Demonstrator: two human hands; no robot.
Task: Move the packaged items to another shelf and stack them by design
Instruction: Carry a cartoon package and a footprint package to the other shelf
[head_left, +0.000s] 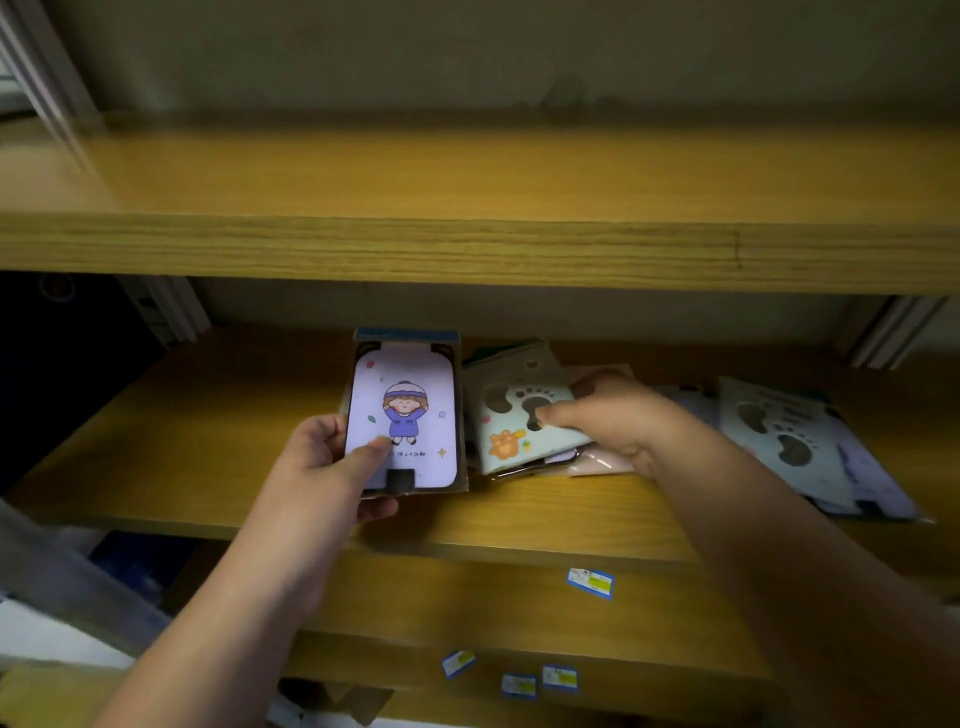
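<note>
Wooden middle shelf (208, 426): left hand (317, 462) grip holds lavender package (405, 415); right hand (618, 421) grip pinches footprint package (519, 421); open board at frame left.

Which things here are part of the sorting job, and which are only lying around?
Part of the job:
- girl-design package, held by left hand
- footprint-design package, gripped by right hand
- footprint packages at right
- upper shelf

Lying around:
- blue price labels on lower shelf edges
</note>
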